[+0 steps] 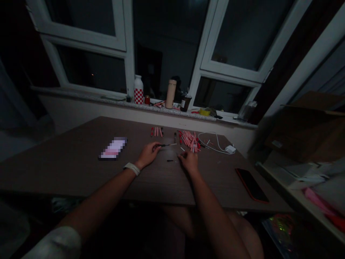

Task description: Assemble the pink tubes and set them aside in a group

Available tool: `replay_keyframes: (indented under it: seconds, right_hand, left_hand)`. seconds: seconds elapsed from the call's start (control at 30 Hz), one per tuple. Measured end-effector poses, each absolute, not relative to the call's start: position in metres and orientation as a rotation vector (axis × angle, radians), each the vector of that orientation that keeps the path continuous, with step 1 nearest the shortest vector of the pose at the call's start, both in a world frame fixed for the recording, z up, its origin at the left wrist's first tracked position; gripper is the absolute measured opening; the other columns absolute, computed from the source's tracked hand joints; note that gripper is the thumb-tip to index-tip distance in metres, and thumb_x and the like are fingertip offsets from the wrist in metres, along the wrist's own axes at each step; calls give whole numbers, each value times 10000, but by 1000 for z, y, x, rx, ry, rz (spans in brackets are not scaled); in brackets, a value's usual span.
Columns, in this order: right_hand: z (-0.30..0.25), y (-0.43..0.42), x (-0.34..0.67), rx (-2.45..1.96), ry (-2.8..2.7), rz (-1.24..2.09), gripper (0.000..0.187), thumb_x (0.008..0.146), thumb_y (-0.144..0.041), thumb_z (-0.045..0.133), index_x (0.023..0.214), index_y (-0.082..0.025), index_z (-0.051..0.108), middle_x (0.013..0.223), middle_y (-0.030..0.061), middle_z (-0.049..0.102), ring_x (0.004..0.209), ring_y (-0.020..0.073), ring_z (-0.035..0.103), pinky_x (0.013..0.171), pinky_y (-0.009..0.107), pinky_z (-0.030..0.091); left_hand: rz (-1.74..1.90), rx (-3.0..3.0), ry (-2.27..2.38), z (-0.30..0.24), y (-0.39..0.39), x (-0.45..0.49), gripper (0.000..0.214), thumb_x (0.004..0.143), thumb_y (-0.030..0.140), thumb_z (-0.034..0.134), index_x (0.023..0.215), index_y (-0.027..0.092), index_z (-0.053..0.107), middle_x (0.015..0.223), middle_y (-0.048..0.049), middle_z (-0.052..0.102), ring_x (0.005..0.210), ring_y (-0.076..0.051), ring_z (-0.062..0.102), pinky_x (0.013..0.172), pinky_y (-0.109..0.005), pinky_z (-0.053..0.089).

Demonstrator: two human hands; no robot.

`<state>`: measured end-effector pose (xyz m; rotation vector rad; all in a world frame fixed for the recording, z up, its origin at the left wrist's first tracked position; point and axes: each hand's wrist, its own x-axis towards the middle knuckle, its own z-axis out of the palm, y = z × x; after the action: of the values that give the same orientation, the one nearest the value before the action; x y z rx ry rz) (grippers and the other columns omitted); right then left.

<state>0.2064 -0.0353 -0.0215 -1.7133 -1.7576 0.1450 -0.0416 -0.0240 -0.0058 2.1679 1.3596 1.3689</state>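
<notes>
My left hand [148, 153], with a pale band on the wrist, is closed around a thin dark pen-like stick [167, 145]. Its pale end points right, toward the other hand. My right hand [190, 161] is in a pinch just above the tabletop; whatever lies between its fingertips is too small and dark to make out. Between the hands lies a small dark piece [170, 160]. Beyond my right hand spreads a heap of slim pink pen-like pieces [189, 139], some with red or black parts. A short row of similar pieces [157, 132] lies farther left.
A lit phone [113, 148] lies left on the brown table [88, 176], a dark phone [251, 184] right. A white cable with a charger [230, 149] curls beside the heap. On the windowsill stand a checkered bottle [138, 90], a beige flask [170, 94] and a dark cup [185, 103].
</notes>
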Motion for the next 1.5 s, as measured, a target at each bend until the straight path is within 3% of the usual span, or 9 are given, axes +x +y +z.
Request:
replay_keyframes:
  seconds: [0.37,0.57,0.8,0.97,1.17,1.3,1.4,1.5]
  right_hand:
    - [-24,-38,202,-1812,-1656,104,210,857,-337,673,970,-173,739,1042,148,728,1123,306,590,945,384,419]
    - [-22,-31,207,-1549,-1480,217,249,911,-276,507,1084,-143,627,1053,177,715,950,278,663,840,348,481]
    - [-23,-26,203,-1467,-1453,312,255,918,-214,436,1135,-137,547,1125,208,683,984,277,675,847,347,500]
    - [-27,-28,204,-1457,-1645,373,223,923,-364,543,1012,-176,625,955,119,715,865,251,677,775,334,507]
    - [-29,-34,207,-1360,-1940,520,245,757,-396,778,860,-178,731,771,30,716,714,194,633,656,279,457]
    - [-27,-36,207,-1351,-1989,557,170,773,-351,766,801,-188,730,733,19,713,695,194,636,640,276,450]
    - [-25,-37,207,-1405,-2023,495,140,829,-338,714,795,-201,719,740,29,718,693,201,642,658,285,459]
    - [-25,-37,205,-1482,-1997,426,173,872,-366,673,825,-203,709,790,60,733,738,222,665,697,299,478]
  left_hand:
    - [1332,2194,1357,-10,-22,-42,321,930,372,549,1104,161,717,934,-70,732,800,-200,642,769,-322,507]
    - [1316,2179,1340,-10,-23,-43,316,927,394,542,1100,188,709,927,-62,740,803,-209,660,748,-325,511]
    - [1252,2221,1524,-20,-16,-49,233,900,331,568,1014,197,721,968,-98,742,937,-276,660,861,-410,514]
    - [1115,2282,1742,-25,-12,-55,153,847,270,627,916,207,749,1011,-123,727,996,-314,644,938,-455,483]
    - [993,2257,1847,-26,-13,-57,150,840,255,644,930,212,756,1010,-128,702,993,-324,623,893,-440,476]
    - [981,2250,1887,-22,-19,-54,164,837,264,648,958,213,747,1013,-131,675,1011,-338,585,895,-460,458]
    - [1172,2294,1903,-16,-27,-46,230,846,328,664,1043,225,724,1144,-139,613,1117,-354,514,930,-480,430]
    - [1212,2443,1695,-12,-35,-33,230,882,401,647,1034,242,715,1181,-115,583,1148,-332,477,945,-469,404]
